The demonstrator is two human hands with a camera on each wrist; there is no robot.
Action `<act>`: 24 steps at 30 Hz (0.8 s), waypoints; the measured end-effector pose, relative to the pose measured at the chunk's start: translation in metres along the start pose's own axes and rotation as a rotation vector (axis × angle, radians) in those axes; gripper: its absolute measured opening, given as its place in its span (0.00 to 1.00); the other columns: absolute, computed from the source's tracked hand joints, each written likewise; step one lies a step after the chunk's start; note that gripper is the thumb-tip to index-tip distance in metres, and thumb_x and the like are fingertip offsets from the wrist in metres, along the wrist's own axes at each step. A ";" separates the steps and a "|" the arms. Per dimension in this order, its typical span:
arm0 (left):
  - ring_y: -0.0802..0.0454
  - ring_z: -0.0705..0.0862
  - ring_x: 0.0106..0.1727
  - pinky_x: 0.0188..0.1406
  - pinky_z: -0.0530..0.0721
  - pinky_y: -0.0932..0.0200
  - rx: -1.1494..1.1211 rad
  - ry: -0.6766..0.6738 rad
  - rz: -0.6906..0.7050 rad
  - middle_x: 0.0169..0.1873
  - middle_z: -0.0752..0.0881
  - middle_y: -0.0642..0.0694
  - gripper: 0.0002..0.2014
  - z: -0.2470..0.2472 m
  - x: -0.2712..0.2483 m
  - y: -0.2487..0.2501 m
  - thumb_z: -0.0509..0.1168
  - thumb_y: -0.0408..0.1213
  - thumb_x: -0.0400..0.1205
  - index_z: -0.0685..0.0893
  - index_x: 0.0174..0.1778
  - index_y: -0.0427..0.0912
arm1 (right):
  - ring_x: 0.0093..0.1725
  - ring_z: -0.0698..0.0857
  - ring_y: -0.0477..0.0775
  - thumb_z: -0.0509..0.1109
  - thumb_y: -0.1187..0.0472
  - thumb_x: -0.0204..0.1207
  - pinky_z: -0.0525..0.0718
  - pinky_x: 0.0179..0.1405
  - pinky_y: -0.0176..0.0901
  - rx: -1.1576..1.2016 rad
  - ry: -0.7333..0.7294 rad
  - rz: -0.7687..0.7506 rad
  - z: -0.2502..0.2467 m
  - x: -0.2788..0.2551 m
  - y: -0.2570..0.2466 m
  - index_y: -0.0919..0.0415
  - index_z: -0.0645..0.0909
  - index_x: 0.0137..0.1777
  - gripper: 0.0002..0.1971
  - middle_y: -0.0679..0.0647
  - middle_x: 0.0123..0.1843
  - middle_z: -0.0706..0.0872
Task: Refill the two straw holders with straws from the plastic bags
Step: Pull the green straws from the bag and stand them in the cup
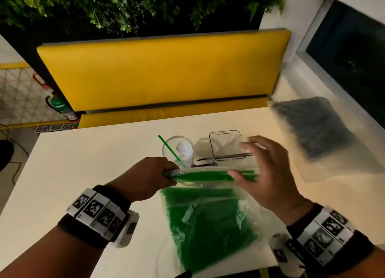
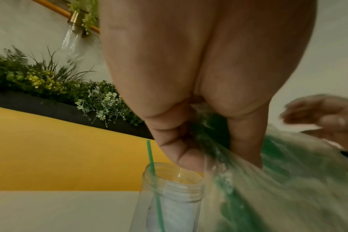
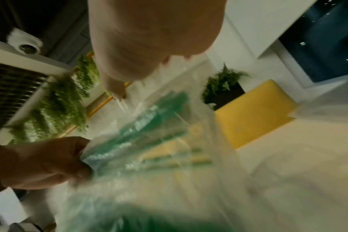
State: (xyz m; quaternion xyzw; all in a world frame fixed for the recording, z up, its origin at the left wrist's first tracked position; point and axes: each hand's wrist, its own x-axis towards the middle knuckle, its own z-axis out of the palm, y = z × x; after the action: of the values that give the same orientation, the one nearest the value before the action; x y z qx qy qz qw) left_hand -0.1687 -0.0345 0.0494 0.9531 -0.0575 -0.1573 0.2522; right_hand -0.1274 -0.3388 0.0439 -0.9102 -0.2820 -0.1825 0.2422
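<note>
My left hand [image 1: 149, 176] has its grip pinched on the top corner of the green bag [image 1: 210, 219], lifted at the tabletop's [image 1: 87, 165] near edge. My right hand [image 1: 264, 173] is spread wide beside the bag's mouth, thumb at the green straws [image 1: 208, 176]. Behind stand a round cup [image 1: 178, 150] with one straw [image 1: 167, 147] and a square holder [image 1: 227, 145]. The black bag [image 1: 314, 131] lies at the right edge.
</note>
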 end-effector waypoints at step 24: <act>0.58 0.89 0.40 0.46 0.86 0.66 -0.409 0.122 -0.220 0.44 0.91 0.61 0.06 -0.019 -0.052 -0.051 0.71 0.53 0.79 0.92 0.47 0.65 | 0.46 0.91 0.48 0.78 0.67 0.71 0.85 0.56 0.47 0.727 -0.281 0.612 0.001 0.006 0.040 0.52 0.90 0.41 0.08 0.50 0.40 0.94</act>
State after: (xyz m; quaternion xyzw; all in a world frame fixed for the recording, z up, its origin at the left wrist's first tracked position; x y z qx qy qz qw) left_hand -0.2099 0.0279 0.0536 0.8903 0.0949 -0.1342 0.4246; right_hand -0.0984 -0.3645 0.0330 -0.8236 -0.0770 0.1315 0.5463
